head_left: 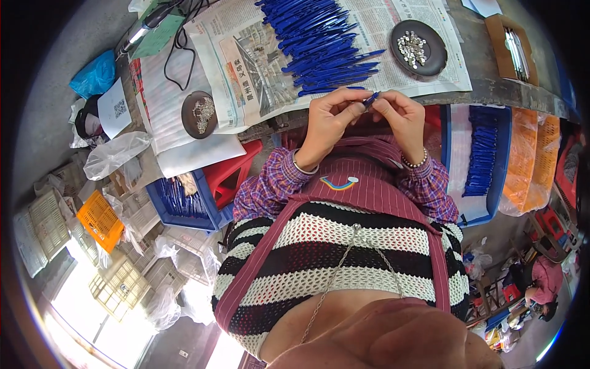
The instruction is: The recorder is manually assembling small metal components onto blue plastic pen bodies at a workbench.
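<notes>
My left hand (330, 120) and my right hand (402, 120) meet at the table's near edge, fingertips pinching a small, slender dark-blue piece (371, 98) between them. Fingers hide most of it, so its exact kind is unclear. Just beyond lies a long heap of similar blue slender pieces (319, 46), spread over newspaper (258, 71). To the right of the heap sits a round dark dish (437, 60) holding small shiny silver discs (412, 49). Farther left, a smaller brown dish (190, 117) contains small silvery or clear bits (203, 115).
A corded metal-barrelled tool (138, 37) lies at the far left, near a blue bag (95, 75). A cardboard box (491, 31) stands far right. Blue crates (505, 157) (215, 212) with blue pieces flank me, beside orange baskets (544, 160) and a red stool (230, 178). Another person (547, 280) sits behind, right.
</notes>
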`<state>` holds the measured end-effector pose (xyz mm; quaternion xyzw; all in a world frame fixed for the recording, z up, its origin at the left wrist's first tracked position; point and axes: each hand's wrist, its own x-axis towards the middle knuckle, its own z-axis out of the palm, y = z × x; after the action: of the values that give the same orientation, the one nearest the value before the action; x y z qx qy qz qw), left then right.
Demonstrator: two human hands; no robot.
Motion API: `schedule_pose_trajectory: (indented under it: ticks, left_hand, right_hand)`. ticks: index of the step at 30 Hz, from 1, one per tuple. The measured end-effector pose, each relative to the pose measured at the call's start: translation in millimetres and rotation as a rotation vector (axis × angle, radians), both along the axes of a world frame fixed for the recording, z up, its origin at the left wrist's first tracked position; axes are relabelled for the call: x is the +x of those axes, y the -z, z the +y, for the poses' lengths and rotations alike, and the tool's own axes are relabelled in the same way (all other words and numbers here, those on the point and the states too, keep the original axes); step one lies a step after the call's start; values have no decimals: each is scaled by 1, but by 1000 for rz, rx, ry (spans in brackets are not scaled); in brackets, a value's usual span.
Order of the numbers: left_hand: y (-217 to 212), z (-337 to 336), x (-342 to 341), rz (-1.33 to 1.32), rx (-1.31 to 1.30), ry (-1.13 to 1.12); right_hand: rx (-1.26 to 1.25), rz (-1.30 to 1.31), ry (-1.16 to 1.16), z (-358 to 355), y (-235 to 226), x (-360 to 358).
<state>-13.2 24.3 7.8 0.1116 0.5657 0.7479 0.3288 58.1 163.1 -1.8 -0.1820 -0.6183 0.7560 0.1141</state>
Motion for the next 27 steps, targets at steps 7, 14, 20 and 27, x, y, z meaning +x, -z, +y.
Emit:
schedule_pose_trajectory:
  ticks: [7, 14, 20, 27]
  left_hand:
    - [7, -1, 1, 89, -88, 13]
    - [5, 2, 3, 84, -94, 1]
    - [4, 5, 6, 103, -68, -24]
    - [2, 3, 5, 38, -66, 31]
  right_hand:
    - [-123, -49, 41, 0, -5, 2]
    - [-98, -33, 11, 1, -2, 5]
    - [651, 191, 3, 2, -2, 4]
    - [13, 8, 201, 12, 4, 3]
